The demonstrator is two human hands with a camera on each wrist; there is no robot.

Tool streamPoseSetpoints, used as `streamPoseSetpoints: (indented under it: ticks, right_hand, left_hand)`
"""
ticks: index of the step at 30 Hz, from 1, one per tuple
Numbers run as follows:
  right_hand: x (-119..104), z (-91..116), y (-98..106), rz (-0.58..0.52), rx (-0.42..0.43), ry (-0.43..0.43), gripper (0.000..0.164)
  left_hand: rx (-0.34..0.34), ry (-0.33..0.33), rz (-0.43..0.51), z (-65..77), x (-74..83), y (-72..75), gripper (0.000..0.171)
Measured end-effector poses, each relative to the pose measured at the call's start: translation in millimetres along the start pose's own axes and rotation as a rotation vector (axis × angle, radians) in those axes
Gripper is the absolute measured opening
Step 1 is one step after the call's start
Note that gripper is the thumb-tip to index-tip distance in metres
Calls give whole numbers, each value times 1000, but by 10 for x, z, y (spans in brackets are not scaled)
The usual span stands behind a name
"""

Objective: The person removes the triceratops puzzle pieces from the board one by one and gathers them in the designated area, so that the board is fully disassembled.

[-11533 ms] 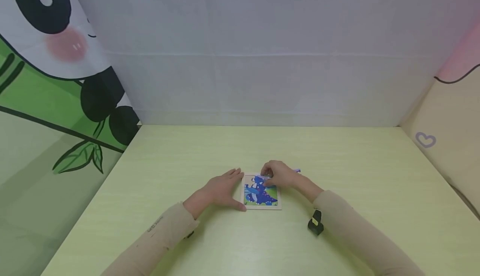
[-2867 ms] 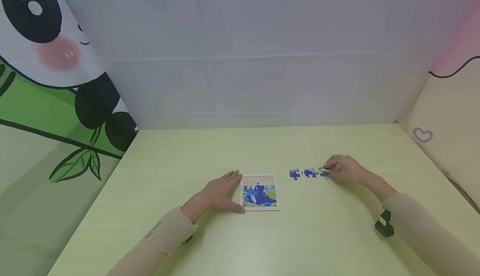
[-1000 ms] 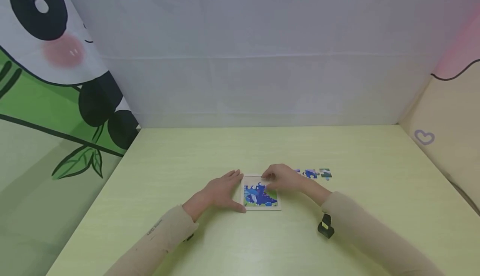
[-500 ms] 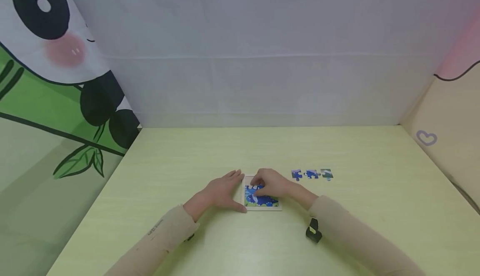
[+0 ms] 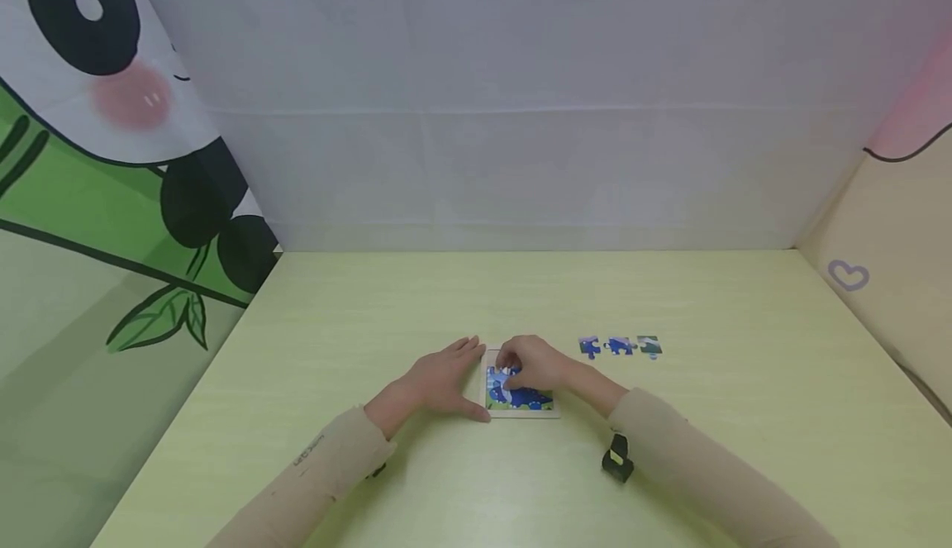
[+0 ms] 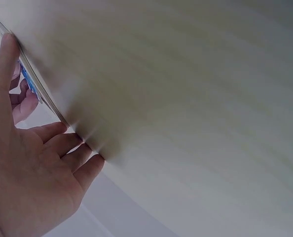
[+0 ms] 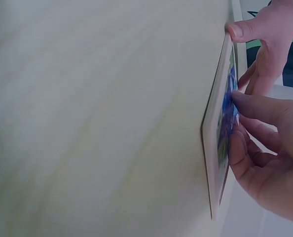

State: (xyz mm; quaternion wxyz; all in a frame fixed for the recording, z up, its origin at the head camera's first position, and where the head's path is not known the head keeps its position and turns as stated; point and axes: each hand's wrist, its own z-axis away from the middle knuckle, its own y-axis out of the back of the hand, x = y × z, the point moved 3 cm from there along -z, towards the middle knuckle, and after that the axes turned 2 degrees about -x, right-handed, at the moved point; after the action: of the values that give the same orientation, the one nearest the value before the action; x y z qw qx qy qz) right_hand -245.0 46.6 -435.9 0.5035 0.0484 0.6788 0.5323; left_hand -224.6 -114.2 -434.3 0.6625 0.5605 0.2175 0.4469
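Note:
A square wooden jigsaw puzzle (image 5: 521, 403) with a blue dinosaur picture lies flat on the table, bare board showing along its top inside the pale frame. My left hand (image 5: 442, 378) steadies it, fingers and thumb stretched along the frame's left edge; in the left wrist view the fingertips (image 6: 90, 165) rest on the table beside that edge. Over the upper middle of the picture, my right hand (image 5: 539, 364) pinches a puzzle piece (image 7: 237, 118) between thumb and curled fingers. Most of that piece is hidden by the fingers.
To the right of the frame, three loose jigsaw pieces (image 5: 619, 345) lie in a row. A pale wood-look table (image 5: 387, 300) meets a white cloth backdrop (image 5: 521, 176) behind, with printed cartoon panels at both sides.
My right hand has come back from the three laid-out pieces to the frame and shifted left across the picture. The picture's top row has left the frame since the earliest view. My left hand stays.

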Motion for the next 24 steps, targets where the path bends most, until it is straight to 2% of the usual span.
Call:
streamPoseSetpoints:
  ticks: [12, 20, 24]
  right_hand:
    - [-62, 67, -8, 58, 8, 41, 25]
    - [-62, 61, -1, 157, -4, 63, 28]
    - [-95, 66, 7, 235, 6, 104, 29]
  left_hand:
    - [8, -2, 9, 1, 3, 4, 106]
    - [-2, 7, 2, 11, 15, 4, 106]
    - [-2, 7, -7, 7, 12, 3, 105]
